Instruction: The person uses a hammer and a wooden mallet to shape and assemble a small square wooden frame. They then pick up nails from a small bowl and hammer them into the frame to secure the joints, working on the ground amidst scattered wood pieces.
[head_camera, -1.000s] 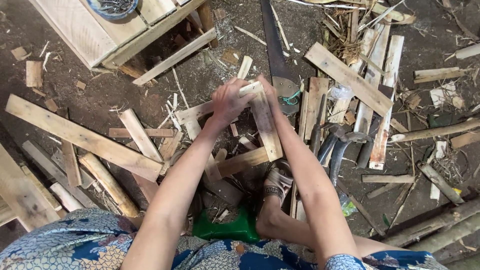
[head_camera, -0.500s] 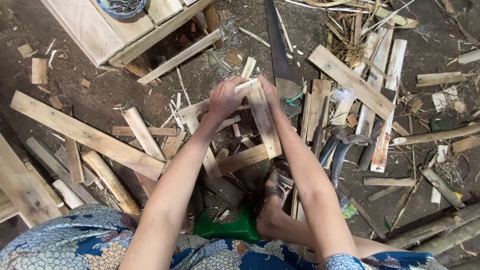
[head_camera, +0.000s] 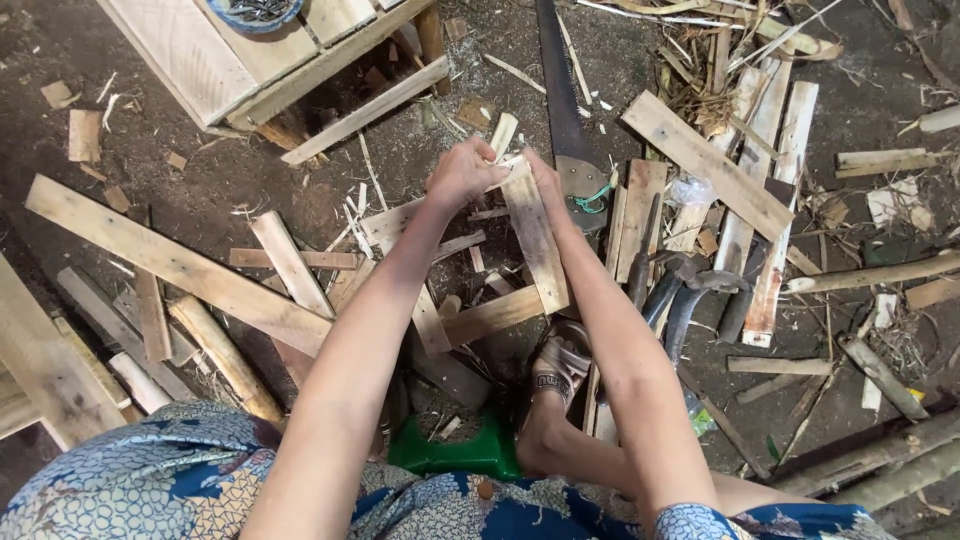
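I sit above a small frame of pale wooden slats (head_camera: 533, 245) lying on the dirt ground. My left hand (head_camera: 462, 172) is closed around the far corner of the frame, where a short slat sticks up. My right hand (head_camera: 540, 172) presses on the top end of the frame's right-hand slat, just beside the left hand. A cross slat (head_camera: 492, 315) joins the frame nearer to me. My sandalled foot (head_camera: 560, 368) rests by the near corner.
A hand saw (head_camera: 562, 105) lies just beyond my hands. Dark curved tools (head_camera: 690, 295) lie to the right among loose boards. A long plank (head_camera: 175, 262) lies at left, a pale wooden structure (head_camera: 250, 55) at top left, a green stool (head_camera: 455, 450) beneath me.
Both hands stay at the frame's far corner; they have shifted slightly on the wood, and the frame has barely moved.
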